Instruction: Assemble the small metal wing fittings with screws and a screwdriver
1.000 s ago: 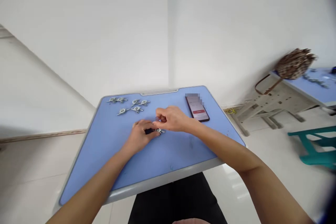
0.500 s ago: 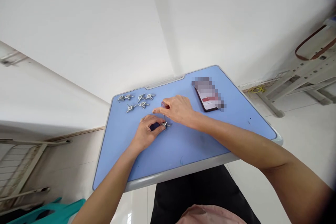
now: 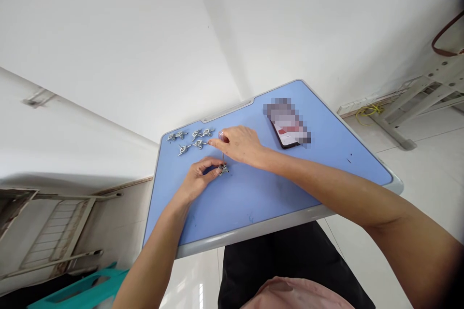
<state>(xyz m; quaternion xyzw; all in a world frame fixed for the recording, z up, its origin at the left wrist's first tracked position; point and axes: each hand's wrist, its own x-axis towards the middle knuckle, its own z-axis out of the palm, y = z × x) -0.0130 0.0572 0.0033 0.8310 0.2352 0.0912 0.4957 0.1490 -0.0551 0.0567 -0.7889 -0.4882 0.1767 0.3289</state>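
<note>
My left hand (image 3: 201, 177) pinches a small silvery metal fitting (image 3: 223, 170) between thumb and fingers, holding it down on the blue tabletop (image 3: 261, 193). In my right hand (image 3: 241, 144), just above, is a screwdriver (image 3: 223, 153) with a clear reddish handle, mostly covered by the fingers. Its thin shaft points down, and the tip meets the fitting. Several similar metal fittings (image 3: 198, 144) lie in a loose group at the table's far left. The exact shape of the held fitting is partly hidden by my left fingers.
A phone (image 3: 286, 128), partly blurred out, lies at the far right of the table. White wall (image 3: 145, 48) rises behind. A teal plastic stool (image 3: 79, 289) and a metal rack (image 3: 54, 231) stand on the floor at left. A yellow cable (image 3: 368, 112) lies by a table leg at right.
The camera view has shifted a little. Both hands stay at the fitting with the screwdriver upright on it; my right hand's fingers have turned slightly around the handle.
</note>
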